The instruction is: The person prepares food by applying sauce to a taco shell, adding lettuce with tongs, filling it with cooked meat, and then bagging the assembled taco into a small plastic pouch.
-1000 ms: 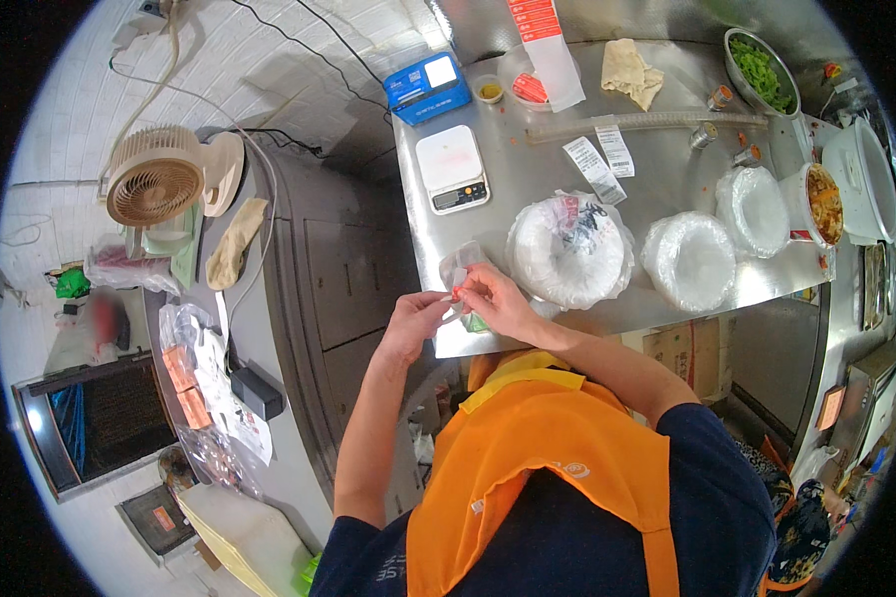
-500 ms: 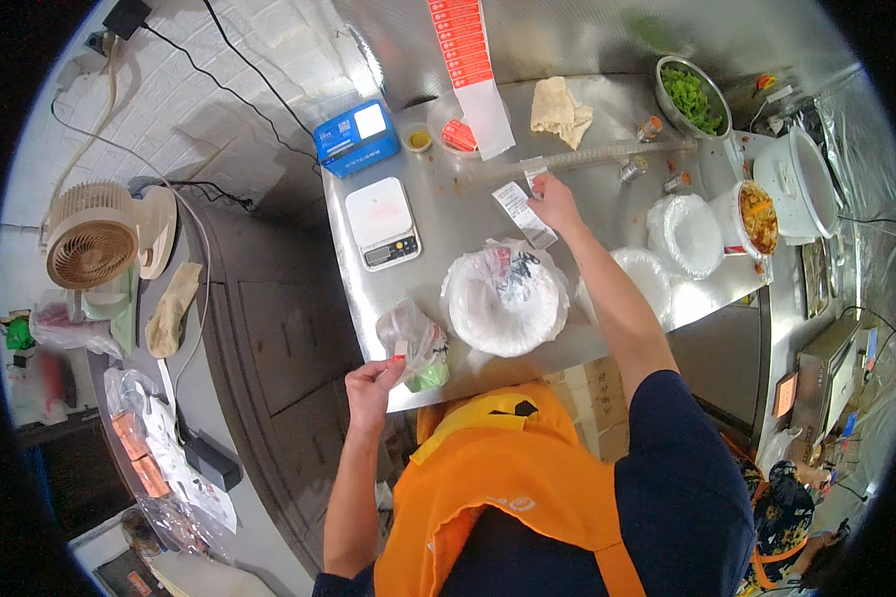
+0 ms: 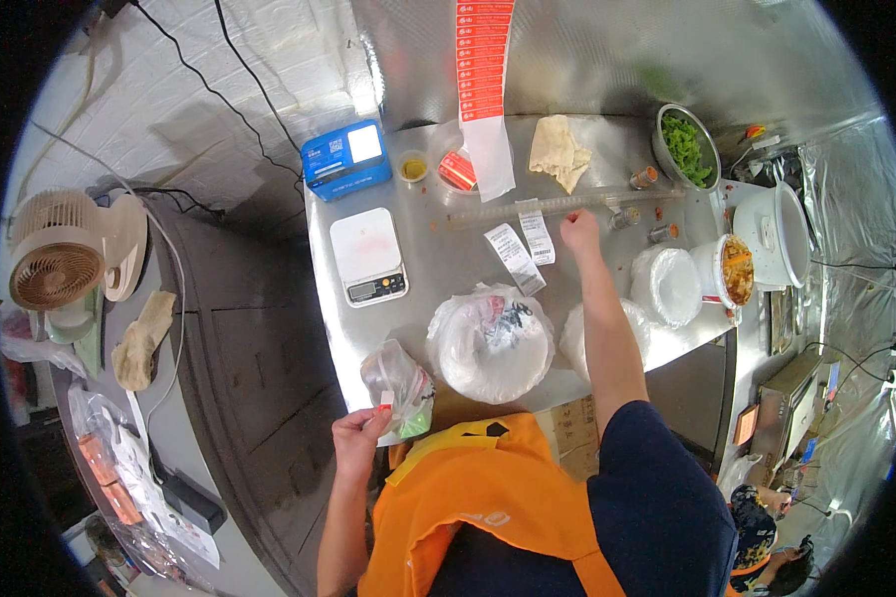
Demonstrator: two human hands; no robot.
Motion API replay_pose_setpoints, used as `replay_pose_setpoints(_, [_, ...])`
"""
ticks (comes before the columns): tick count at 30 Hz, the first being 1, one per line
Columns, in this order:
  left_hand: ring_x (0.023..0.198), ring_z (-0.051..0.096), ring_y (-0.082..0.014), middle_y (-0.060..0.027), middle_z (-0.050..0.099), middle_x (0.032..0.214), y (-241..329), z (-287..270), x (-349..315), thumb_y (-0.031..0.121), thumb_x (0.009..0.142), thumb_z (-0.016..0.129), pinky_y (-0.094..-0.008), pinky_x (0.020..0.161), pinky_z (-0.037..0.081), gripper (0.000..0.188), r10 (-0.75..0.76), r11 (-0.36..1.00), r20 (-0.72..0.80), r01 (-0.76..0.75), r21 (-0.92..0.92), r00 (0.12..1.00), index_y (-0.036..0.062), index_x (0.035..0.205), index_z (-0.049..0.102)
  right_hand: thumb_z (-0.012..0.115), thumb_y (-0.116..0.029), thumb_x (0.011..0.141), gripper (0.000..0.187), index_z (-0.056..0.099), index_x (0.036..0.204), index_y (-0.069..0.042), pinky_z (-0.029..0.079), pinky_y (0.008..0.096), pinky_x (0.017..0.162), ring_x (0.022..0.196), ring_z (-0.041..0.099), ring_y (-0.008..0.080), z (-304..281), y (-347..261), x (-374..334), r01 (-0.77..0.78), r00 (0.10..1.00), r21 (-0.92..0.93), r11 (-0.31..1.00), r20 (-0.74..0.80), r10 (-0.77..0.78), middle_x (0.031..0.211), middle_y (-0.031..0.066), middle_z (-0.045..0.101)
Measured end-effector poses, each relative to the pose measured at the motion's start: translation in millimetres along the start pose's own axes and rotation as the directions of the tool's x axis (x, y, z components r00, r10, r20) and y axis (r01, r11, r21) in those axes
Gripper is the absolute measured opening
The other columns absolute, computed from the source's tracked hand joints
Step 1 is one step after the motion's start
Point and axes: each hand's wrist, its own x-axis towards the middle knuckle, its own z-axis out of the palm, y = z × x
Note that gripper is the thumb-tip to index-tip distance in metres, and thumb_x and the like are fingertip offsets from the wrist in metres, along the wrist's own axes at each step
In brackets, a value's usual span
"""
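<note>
The left hand [image 3: 360, 430] is at the near edge of the steel bench [image 3: 438, 269], close to its near-left corner. Its fingers are pinched on a small clear plastic bag [image 3: 398, 383], which stands up from the hand and has something green and a bit of red near the bottom. The bag is just beside a big bagged stack of white lids [image 3: 491, 343] that lies on the near part of the bench.

The right hand [image 3: 579, 231] is stretched far over the bench, toward the back edge. It is closed, knuckles up, and it touches or nearly touches the white paper slips [image 3: 524, 244] lying there; I cannot tell if it holds one. A long clear tube [image 3: 567, 202] lies across the bench just behind this hand.

Near the left edge sits a white kitchen scale [image 3: 368, 256], and behind it, at the back-left corner, a blue box [image 3: 344, 158]. A strip of red labels [image 3: 484, 70] hangs down the back wall. At the back-right corner stands a metal bowl of green vegetables [image 3: 687, 147], and at the right edge more white lids [image 3: 665, 286] and a tub of orange food [image 3: 735, 269]
</note>
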Motion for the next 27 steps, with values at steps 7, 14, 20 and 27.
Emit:
replay_pose_setpoints(7, [0.051, 0.045, -0.0007, 0.0052, 0.067, 0.069, 1.0, 3.1, 1.4, 0.013, 0.093, 0.082, -0.0217, 0.046, 0.029, 0.011, 0.045, 0.998, -0.01, -0.045, -0.048, 0.999, 0.0022, 0.091, 0.08, 0.084, -0.025, 0.078, 0.029, 0.076, 0.092, -0.002, 0.051, 0.0309, 0.055, 0.068, 0.073, 0.0171, -14.0, -16.8, -3.1, -0.423, 0.758, -0.002, 0.906, 0.548, 0.355, 0.086, 0.0095, 0.078])
replay_pose_setpoints(14, [0.054, 0.045, -0.0004, 0.006, 0.067, 0.07, 3.4, 2.9, -0.8, 0.014, 0.093, 0.083, -0.022, 0.049, 0.031, 0.012, 0.04, 0.997, -0.012, -0.041, -0.07, 0.999, 0.0019, 0.091, 0.08, 0.081, -0.016, 0.088, 0.022, 0.074, 0.104, -0.002, 0.049, 0.0245, 0.059, 0.072, 0.07, 0.0122, -52.6, -23.4, -18.5, -0.636, 0.549, 0.299, 0.712, 0.823, 0.145, 0.087, 0.0042, 0.075])
replay_pose_setpoints(20, [0.084, 0.067, -0.0078, -0.0046, 0.078, 0.095, -10.7, 0.2, 0.4, 0.004, 0.092, 0.081, -0.0248, 0.077, 0.054, 0.012, -0.069, 0.984, 0.06, 0.078, -0.161, 0.996, -0.0028, 0.101, 0.081, 0.076, -0.011, 0.094, 0.015, 0.073, 0.106, -0.003, 0.054, 0.0281, 0.078, 0.087, 0.069, 0.0129, -44.3, -179.9, -59.3, -0.404, 0.868, 0.735, 0.544, 0.496, -0.026, 0.097, 0.003, 0.075])
replay_pose_setpoints(27, [0.084, 0.067, -0.0082, -0.0035, 0.078, 0.094, 13.2, 6.6, -10.1, 0.006, 0.093, 0.081, -0.0253, 0.08, 0.055, 0.013, 0.002, 1.0, -0.039, -0.003, -0.017, 0.999, -0.0029, 0.102, 0.081, 0.064, -0.014, 0.095, 0.012, 0.074, 0.093, -0.01, 0.047, 0.0397, 0.102, 0.1, 0.072, 0.0244, 128.2, -360.3, -29.4, 0.86, 0.476, 0.278, 0.428, -0.132, -0.87, 0.092, 0.0122, 0.073])
